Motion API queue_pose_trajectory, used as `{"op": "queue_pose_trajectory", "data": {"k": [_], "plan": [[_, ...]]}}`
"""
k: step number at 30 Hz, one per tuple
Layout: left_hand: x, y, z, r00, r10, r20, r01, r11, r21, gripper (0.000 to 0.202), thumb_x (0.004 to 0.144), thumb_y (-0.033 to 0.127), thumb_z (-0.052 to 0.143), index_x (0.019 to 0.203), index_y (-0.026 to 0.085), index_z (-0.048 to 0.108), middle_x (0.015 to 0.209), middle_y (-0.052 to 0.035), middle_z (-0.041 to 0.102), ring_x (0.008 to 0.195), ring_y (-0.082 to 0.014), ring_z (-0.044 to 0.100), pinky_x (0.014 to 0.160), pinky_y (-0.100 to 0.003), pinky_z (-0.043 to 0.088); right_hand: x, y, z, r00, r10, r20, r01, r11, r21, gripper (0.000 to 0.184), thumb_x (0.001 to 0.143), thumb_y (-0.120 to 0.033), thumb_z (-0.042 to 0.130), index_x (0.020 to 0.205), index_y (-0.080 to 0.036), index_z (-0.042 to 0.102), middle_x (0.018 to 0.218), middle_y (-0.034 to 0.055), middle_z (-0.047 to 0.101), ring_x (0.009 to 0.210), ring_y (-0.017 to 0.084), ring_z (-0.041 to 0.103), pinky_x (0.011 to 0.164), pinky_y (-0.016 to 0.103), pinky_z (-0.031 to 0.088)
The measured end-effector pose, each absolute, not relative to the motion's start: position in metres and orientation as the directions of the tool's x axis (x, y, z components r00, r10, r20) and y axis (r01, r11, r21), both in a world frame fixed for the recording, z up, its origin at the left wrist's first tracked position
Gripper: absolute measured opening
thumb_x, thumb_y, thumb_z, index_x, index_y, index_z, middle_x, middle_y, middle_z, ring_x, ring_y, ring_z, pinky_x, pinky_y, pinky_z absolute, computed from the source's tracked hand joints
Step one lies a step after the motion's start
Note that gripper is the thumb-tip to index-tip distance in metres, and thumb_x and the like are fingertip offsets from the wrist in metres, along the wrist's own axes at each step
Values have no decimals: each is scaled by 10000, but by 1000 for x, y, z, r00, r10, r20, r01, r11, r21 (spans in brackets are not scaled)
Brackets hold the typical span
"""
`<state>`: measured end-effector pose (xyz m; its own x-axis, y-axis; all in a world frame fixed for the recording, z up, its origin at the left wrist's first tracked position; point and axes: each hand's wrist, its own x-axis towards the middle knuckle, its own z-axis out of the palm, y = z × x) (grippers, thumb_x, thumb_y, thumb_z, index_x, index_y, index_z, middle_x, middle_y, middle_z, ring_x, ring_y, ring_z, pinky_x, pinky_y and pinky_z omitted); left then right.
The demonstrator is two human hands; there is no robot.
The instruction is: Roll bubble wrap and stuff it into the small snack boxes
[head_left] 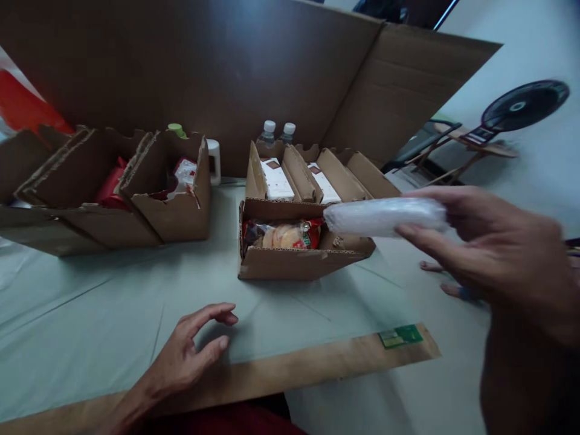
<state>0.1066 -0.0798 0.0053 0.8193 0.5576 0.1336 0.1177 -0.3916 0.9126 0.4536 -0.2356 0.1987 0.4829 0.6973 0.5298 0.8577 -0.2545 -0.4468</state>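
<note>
My right hand (507, 248) grips a roll of whitish, see-through plastic (385, 217) between thumb and fingers. It is held in the air over the right end of a low cardboard box (303, 266). Inside that box lies a clear packet of pale round snacks (283, 237) with red printed ends. My left hand (194, 344) hovers near the table's front edge, fingers apart and curved, holding nothing. Behind the low box, white cartons (277, 181) stand in narrow cardboard compartments (312, 175).
Taller cardboard boxes (167, 223) at left contain a red item (113, 187) and a clear-wrapped one. Two capped bottles (268, 133) and a white handled container (214, 162) stand behind. A large cardboard panel (203, 66) closes the back. At right are a fan (521, 106) and a person's feet (448, 289).
</note>
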Motion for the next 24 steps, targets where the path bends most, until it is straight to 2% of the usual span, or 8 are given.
{"op": "queue_pose_trajectory", "data": {"k": [3, 6, 9, 11, 15, 18, 21, 24], "plan": [[112, -75, -5, 815, 561, 144, 120, -407, 906, 331, 921, 335, 647, 1244, 293, 704, 1045, -52, 814, 1019, -244, 774, 888, -364, 646, 484, -205, 193, 218, 970, 107, 907, -160, -391, 383, 865, -527, 708, 1084, -222, 780, 934, 17, 778, 748, 129, 668, 658, 317, 466], [116, -72, -12, 808, 558, 191, 99, -448, 889, 315, 911, 314, 657, 1222, 305, 708, 1013, -34, 822, 977, -231, 788, 844, -326, 656, 498, -179, 172, 5, 986, -169, 945, -60, -322, 274, 811, -328, 771, 1071, -244, 792, 970, 17, 791, 814, 176, 708, 695, 314, 504], [117, -69, -17, 804, 551, 222, 93, -485, 870, 325, 908, 300, 659, 1229, 335, 693, 1012, -15, 823, 951, -216, 793, 818, -308, 660, 504, -169, 156, -66, 971, -230, 991, 38, -126, 332, 716, -253, 834, 1046, -279, 805, 980, 37, 788, 866, 228, 711, 714, 336, 504], [116, -66, -20, 802, 560, 209, 116, -488, 865, 320, 912, 303, 658, 1229, 339, 690, 1026, -16, 822, 967, -217, 792, 821, -310, 659, 505, -166, 150, -69, 968, -242, 998, 64, -27, 309, 687, -220, 842, 988, -279, 812, 897, 44, 780, 760, 208, 684, 647, 322, 454], [117, -65, -21, 791, 576, 209, 117, -476, 871, 290, 927, 289, 639, 1209, 329, 694, 1021, -15, 822, 955, -206, 794, 805, -290, 658, 491, -154, 138, 1, 931, -364, 999, 14, 39, 195, 699, -97, 766, 828, -239, 799, 698, 22, 743, 541, 139, 582, 551, 296, 314], [122, -67, -17, 791, 574, 214, 103, -469, 877, 275, 935, 269, 622, 1195, 316, 697, 992, -6, 821, 917, -190, 795, 774, -263, 653, 477, -142, 132, 44, 885, -464, 996, -5, 85, 182, 708, -49, 711, 749, -216, 770, 654, 28, 733, 545, 160, 609, 546, 295, 334], [124, -67, -11, 794, 581, 178, 144, -465, 873, 249, 943, 247, 612, 1169, 289, 708, 1043, -23, 809, 949, -190, 784, 806, -261, 643, 476, -152, 146, 15, 926, -377, 1000, -15, 3, 224, 718, -159, 754, 927, -234, 788, 842, 48, 791, 715, 223, 702, 622, 310, 455], [121, -65, -5, 772, 613, 168, 186, -471, 863, 295, 956, 246, 605, 1240, 286, 678, 1198, -56, 757, 1064, -205, 746, 898, -297, 621, 483, -199, 171, 110, 994, -23, 991, -112, -75, 381, 830, -425, 711, 1173, -265, 747, 1039, 59, 792, 781, 226, 713, 675, 337, 513]]}}
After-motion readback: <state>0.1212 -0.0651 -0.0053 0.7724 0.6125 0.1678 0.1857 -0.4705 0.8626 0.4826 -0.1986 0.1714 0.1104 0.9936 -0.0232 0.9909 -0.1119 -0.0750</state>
